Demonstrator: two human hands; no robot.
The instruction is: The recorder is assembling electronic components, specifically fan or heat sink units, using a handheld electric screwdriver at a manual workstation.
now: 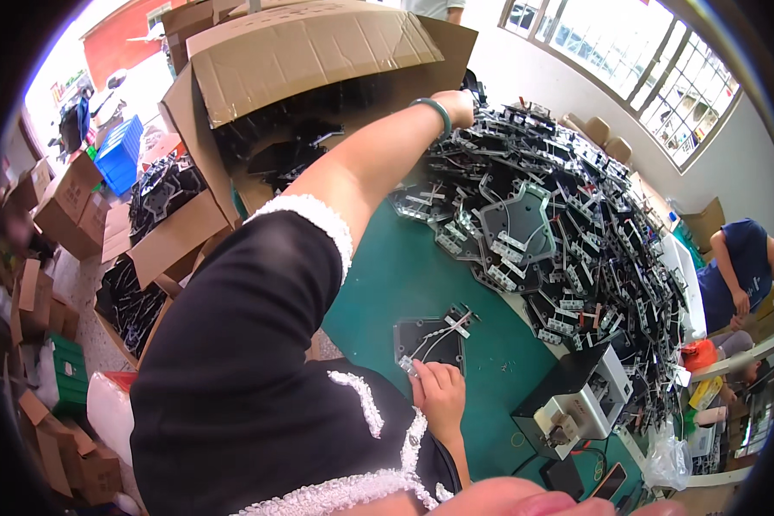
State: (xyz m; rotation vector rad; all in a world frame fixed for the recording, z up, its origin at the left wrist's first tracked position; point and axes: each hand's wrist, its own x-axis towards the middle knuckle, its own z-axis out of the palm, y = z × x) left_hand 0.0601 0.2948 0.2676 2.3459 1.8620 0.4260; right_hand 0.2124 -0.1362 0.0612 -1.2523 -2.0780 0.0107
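Note:
My left arm, in a black sleeve with white trim and a teal bracelet, stretches across to the far pile. My left hand [453,108] is beside a dark part [473,86] at the pile's top edge; its fingers are hidden. In front of me, my right hand [440,397] has its fingers curled over the near edge of a black angular plate [443,347]. Its fingertips press by a small silver terminal block [408,366]. Pale wires run from there to another block [461,323] at the plate's far corner. The plate lies on the green tabletop [378,292].
A tall heap of similar plates [525,224] covers the right side. Near right stands a black-and-silver bench device [572,408], with a phone [609,482] beside it. A large open carton [310,60] holds more black parts. Another person [735,267] is at far right.

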